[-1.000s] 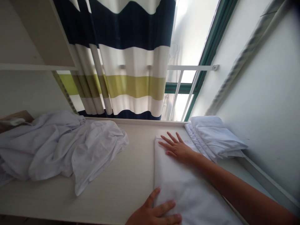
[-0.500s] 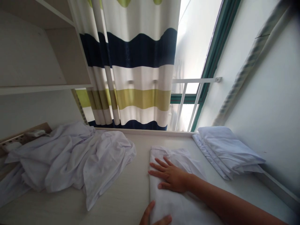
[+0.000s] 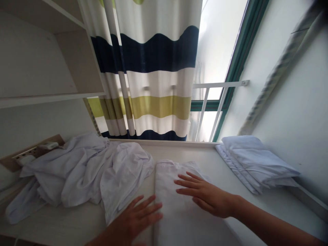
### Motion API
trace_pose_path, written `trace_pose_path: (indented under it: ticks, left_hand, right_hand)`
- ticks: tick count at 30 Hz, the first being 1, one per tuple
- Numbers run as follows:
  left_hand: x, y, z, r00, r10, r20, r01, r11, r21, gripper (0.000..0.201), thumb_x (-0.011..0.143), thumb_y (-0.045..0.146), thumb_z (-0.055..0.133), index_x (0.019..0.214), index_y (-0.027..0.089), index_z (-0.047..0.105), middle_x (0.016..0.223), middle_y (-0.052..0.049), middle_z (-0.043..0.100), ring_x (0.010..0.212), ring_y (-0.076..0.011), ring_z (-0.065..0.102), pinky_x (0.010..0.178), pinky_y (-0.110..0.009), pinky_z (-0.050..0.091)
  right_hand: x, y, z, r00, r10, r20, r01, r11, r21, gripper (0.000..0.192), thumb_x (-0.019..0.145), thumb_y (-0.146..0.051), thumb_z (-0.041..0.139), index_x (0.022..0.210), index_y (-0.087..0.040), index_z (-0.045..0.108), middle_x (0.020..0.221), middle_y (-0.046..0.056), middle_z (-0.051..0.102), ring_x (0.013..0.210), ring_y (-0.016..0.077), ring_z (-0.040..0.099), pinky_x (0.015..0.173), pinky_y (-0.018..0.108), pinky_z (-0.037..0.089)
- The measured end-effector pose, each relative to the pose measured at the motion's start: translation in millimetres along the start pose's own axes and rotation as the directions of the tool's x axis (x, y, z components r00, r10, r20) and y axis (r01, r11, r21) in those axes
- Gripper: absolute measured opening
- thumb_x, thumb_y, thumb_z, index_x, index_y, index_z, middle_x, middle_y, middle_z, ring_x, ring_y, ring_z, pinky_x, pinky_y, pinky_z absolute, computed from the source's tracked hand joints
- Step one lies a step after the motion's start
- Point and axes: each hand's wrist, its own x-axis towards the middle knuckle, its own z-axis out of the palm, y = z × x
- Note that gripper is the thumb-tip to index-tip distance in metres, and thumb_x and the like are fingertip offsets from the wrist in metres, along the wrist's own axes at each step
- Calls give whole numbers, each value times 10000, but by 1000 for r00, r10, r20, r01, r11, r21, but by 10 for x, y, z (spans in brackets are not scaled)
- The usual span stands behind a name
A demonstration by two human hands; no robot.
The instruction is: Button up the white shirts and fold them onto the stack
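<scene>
A white garment (image 3: pixel 174 218), partly folded with a straight left edge, lies flat on the pale desk (image 3: pixel 77 225). Over its right half is my right hand (image 3: pixel 210 196), fingers spread and holding nothing; whether it touches the cloth I cannot tell. My left hand (image 3: pixel 135 217) is at the garment's left edge, slightly blurred, with its fingers apart and nothing in them. The garment's near end runs out of view at the bottom.
On the left lies a crumpled heap of white clothes (image 3: pixel 84 167), beside a power strip (image 3: pixel 33 150). A stack of folded white clothes (image 3: pixel 256 160) sits at the right wall. A striped curtain (image 3: pixel 159 82) hangs behind the desk, below a shelf (image 3: pixel 51 99) at left.
My left hand has come up from the bottom edge to the garment's left side. My right hand has shifted right across the cloth. The view has turned slightly.
</scene>
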Motion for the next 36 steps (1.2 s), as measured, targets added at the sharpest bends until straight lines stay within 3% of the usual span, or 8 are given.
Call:
trace_pose_path:
  ticks: [3,6,9,14,18,22,27,36]
  left_hand:
    - [228,-158,-30,988,-104,114,120,982,-149,545,1014,223,409,1539,331,309,1577,-27,382,1478,-197,300,1210,-428,267]
    - [358,-167,77,970,-39,240,107,954,-279,664,964,409,529,1560,319,250,1600,-68,331,1484,-273,279,1208,-564,172]
    - [303,-82,135,954,41,296,67,936,-346,937,824,595,653,1579,292,188,1616,-118,275,1486,-338,252,1188,-629,86]
    - [30,125,176,949,84,303,2,961,-275,985,763,551,719,1571,329,202,1633,-116,233,1482,-365,255,1179,-646,84]
    - [-53,275,312,958,-26,287,72,985,-154,949,761,297,696,1568,348,198,1621,-81,288,1484,-332,273,1187,-648,54]
    - [-19,351,410,977,-105,187,127,986,-111,902,736,89,560,1552,325,259,1571,-44,402,1473,-271,317,1214,-602,37]
    - [-24,319,390,982,-98,159,127,974,-185,804,782,123,543,1526,334,326,1548,-23,440,1453,-249,362,1235,-539,97]
    - [29,280,378,961,-216,172,263,908,-326,557,934,286,516,1482,308,422,1448,-44,562,1370,-243,481,1227,-500,166]
  right_hand:
    - [-504,105,15,991,131,-16,-130,990,50,497,1041,-341,344,1539,-339,337,1593,31,336,1506,245,196,1222,555,154]
    - [-856,72,139,977,192,89,-200,976,85,600,1005,-422,455,1564,-342,253,1599,47,311,1502,280,182,1208,585,123]
    - [-1033,-118,247,974,186,125,-202,972,124,758,959,-493,532,1585,-310,145,1623,67,211,1502,295,115,1201,577,70]
    - [-1225,-408,341,990,107,91,-118,985,125,803,920,-400,593,1583,-292,155,1614,64,212,1490,293,131,1209,542,38]
    - [-1272,-436,417,991,84,100,-93,992,85,858,840,-188,566,1584,-290,150,1611,60,233,1489,291,137,1202,568,-27]
    - [-1154,-438,392,993,56,103,-66,993,97,963,782,-241,632,1589,-264,105,1621,83,209,1492,322,112,1187,603,-49]
    - [-1109,-464,478,979,52,195,-72,993,95,1058,776,-367,701,1592,-254,36,1636,107,126,1496,352,78,1186,618,-51]
    - [-1175,-511,983,978,207,-26,-207,978,-12,672,991,-240,454,1583,-345,155,1599,42,290,1500,277,180,1194,584,-102]
